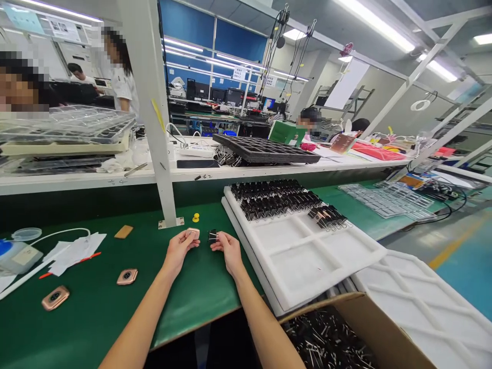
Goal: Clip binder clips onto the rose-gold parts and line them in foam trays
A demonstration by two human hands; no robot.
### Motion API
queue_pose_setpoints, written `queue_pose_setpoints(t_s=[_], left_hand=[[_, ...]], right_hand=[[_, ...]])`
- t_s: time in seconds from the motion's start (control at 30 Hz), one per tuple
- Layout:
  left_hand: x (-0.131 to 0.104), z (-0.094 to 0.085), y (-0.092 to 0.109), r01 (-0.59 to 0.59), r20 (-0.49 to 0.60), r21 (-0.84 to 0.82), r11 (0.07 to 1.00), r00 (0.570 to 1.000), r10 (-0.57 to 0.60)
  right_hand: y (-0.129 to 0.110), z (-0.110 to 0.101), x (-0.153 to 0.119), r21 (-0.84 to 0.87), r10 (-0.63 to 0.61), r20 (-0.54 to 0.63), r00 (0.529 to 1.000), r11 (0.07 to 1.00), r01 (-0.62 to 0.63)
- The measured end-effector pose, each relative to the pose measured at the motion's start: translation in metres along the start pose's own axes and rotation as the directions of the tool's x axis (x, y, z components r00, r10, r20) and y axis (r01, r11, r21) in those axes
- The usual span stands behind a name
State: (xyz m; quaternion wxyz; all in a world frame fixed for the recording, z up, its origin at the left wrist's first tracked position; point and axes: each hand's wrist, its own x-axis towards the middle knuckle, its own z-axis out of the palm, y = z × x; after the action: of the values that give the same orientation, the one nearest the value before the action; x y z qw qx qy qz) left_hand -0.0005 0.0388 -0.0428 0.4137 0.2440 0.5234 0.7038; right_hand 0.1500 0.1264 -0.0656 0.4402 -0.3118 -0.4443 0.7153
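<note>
My left hand (180,250) pinches a rose-gold watch case (193,233) above the green bench mat. Just to its right, my right hand (228,249) grips a black binder clip (212,236), which is apart from the case. On the mat to the left lie two more rose-gold cases, one nearer the middle (127,277) and one farther left (56,298), both with a dark round sensor face up. To the right, a white foam tray (295,277) bears rows of black binder clips (274,199); a few clips on its right side (327,217) grip rose-gold pieces.
A cardboard box (380,328) full of loose binder clips stands at the front right, beside another foam tray (434,292). A white post (154,118) rises behind my left hand. A yellow knob (196,218), papers (73,251) and a bottle (19,256) are on the mat. People sit beyond.
</note>
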Motion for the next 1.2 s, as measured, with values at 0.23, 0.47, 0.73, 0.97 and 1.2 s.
queue_pose_setpoints(t_s=[0.23, 0.47, 0.73, 0.97, 1.2], left_hand=[[-0.005, 0.006, -0.010, 0.025, 0.011, -0.144, 0.989, 1.000, -0.024], [-0.006, 0.015, -0.020, 0.062, 0.018, -0.171, 0.983, 0.998, -0.060], [-0.004, 0.015, -0.018, 0.012, -0.027, -0.066, 0.998, 1.000, -0.014], [0.005, 0.012, -0.021, 0.014, -0.039, -0.007, 1.000, 0.999, -0.014], [0.016, 0.005, -0.019, 0.044, 0.013, -0.068, 0.997, 0.999, -0.043]], right_hand=[[0.001, -0.005, 0.000, -0.002, 0.039, 0.001, 0.999, 0.999, -0.039], [-0.002, -0.006, -0.003, -0.005, 0.040, 0.057, 0.998, 0.999, -0.040], [0.000, -0.005, -0.004, -0.034, 0.036, 0.048, 0.998, 0.999, -0.034], [-0.002, 0.001, 0.001, 0.040, 0.046, 0.056, 0.997, 0.998, -0.048], [-0.018, -0.030, -0.063, -0.053, 0.214, 0.224, 0.951, 0.977, -0.207]])
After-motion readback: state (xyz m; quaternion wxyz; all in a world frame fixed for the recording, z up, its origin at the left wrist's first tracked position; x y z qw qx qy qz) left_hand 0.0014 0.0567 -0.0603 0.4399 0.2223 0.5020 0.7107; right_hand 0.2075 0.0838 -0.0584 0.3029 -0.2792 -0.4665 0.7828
